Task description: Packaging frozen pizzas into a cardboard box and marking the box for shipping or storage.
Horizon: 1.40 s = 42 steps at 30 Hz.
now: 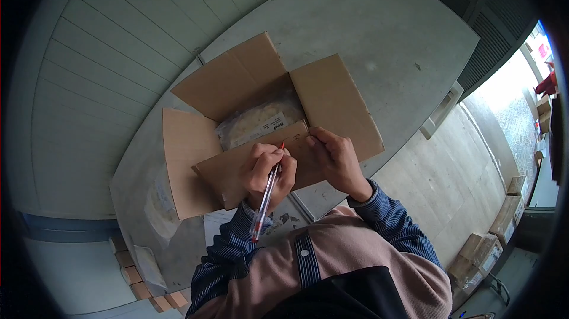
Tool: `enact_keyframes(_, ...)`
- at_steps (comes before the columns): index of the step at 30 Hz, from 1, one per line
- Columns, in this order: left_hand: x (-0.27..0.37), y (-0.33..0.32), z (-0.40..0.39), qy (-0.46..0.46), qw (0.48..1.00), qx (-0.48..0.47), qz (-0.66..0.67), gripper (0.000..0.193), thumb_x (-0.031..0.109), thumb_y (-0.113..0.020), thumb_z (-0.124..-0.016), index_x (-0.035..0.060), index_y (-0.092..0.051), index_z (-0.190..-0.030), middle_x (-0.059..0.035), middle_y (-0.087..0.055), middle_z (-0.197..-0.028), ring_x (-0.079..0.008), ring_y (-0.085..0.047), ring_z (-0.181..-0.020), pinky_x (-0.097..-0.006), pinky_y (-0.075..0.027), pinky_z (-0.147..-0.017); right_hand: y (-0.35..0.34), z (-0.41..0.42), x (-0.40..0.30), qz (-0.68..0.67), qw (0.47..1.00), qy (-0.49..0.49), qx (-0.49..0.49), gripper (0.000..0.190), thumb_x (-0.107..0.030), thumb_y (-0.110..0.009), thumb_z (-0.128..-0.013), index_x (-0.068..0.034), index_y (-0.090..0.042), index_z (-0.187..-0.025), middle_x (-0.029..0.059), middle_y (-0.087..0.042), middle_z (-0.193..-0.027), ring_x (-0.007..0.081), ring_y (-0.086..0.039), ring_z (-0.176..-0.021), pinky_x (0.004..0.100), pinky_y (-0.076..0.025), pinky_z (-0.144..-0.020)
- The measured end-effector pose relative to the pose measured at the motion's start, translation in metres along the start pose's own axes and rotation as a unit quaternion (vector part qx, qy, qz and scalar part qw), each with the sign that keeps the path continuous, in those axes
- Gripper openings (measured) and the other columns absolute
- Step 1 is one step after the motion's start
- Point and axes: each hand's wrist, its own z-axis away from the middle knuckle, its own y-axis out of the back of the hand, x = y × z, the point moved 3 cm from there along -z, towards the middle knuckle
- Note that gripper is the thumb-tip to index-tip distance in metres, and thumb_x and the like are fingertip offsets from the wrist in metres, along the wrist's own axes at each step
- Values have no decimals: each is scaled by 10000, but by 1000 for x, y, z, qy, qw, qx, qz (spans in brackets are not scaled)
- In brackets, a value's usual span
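Observation:
An open cardboard box (342, 92) sits before me on the table, its flaps spread outward. Inside lies a clear plastic bag (253, 123) of pale contents, with a printed label on it. My left hand (269, 172) grips a clear ballpoint pen (266, 199) with a red tip. The tip points at the upper edge of the near flap (231, 168), where small handwritten marks show. At that flap's right end, my right hand (337, 159) pinches the edge between thumb and fingers.
The grey table (355, 16) has a worn, chipped surface and meets a panelled wall (133, 30). Left of the box lie a plastic bag (160, 208) and another bag (149, 268). Wrapped cartons (478, 256) stand on the floor at right; several small boxes (131, 274) are at lower left.

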Motion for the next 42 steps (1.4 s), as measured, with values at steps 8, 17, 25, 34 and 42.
enact_keyframes(8, 2, 0, -4, 4, 1000, -2, -3, 145, -85, -646, -683, -3, -538, -733, -111, -571, -710, -203, -617, -576, -281, -502, -471, 0, 0, -2, -2, 1000, 14, 13, 138, -96, -541, -875, 30, -580, -914, 237, -547, -674, 391, -567, -608, 383, -438, -538)
enact_keyframes(17, 1, 4, -1, -14, 1000, -8, -6, 148, -76, -650, -676, 5, -538, -728, -113, -578, -707, -206, -620, -569, -285, -501, -459, -2, 0, 0, -11, 1000, 7, 6, 141, -95, -536, -875, 30, -583, -921, 240, -543, -675, 392, -567, -612, 382, -438, -537)
enact_keyframes(25, 0, 1, -1, -1, 1000, -24, 17, 153, -72, -657, -676, 11, -540, -727, -109, -588, -702, -203, -621, -565, -286, -508, -469, -1, 0, 1, -9, 1000, -2, 11, 139, -93, -535, -877, 26, -588, -925, 239, -547, -678, 392, -566, -608, 383, -437, -532)
enact_keyframes(34, 0, 0, 0, -7, 999, -27, 26, 157, -75, -651, -662, 16, -534, -717, -104, -588, -693, -200, -618, -556, -279, -501, -467, 0, 2, 3, -3, 1000, -3, 11, 135, -95, -533, -879, 23, -584, -920, 233, -541, -663, 380, -568, -588, 374, -438, -527)
enact_keyframes(42, 2, 2, 0, -1, 999, -37, 24, 154, -72, -647, -661, 16, -531, -709, -98, -578, -662, -199, -607, -536, -279, -493, -457, -2, 1, 3, -18, 1000, 6, 17, 139, -95, -530, -881, 26, -583, -923, 227, -534, -648, 379, -559, -572, 375, -436, -526)
